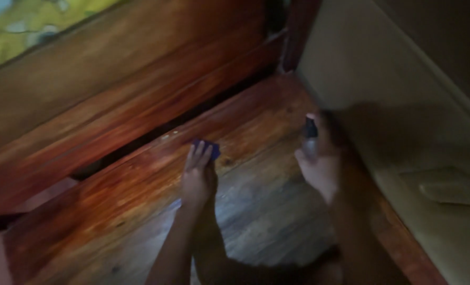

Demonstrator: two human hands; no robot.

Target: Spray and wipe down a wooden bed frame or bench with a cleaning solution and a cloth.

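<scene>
Head view, dim light, some motion blur.

Left hand [198, 177]: lies flat, palm down, on the reddish wooden floor [113, 195], fingers stretched out and close together, pointing toward 12 o'clock. Under the fingertips sits a small blue cloth [209, 148]; only its far edge shows, poking out at 1 o'clock of the hand. The hand presses on the cloth rather than gripping it; fingers are not curled around it.

Right hand [319, 163]: raised at 3 o'clock of the left hand, well apart from it. Fingers are wrapped around a small spray bottle [310, 138] with a dark top and a paler body. The bottle stands roughly upright, its top at 12 o'clock of the hand. One finger sits up near the dark top; whether it presses down cannot be told through the blur.

Cloth location: on the floor boards, just short of the dark gap [156, 138] that runs under the slanted wooden panel [113, 74], at 12 o'clock of the left hand.

Surroundings: the floor looks glossier and redder near the cloth, duller and greyer at 6 o'clock, near the forearms. A pale wall [361, 58] rises at 2 o'clock. A pale ledge [446, 232] at 4 o'clock carries a pale rounded object [448, 191], kind unclear.
</scene>
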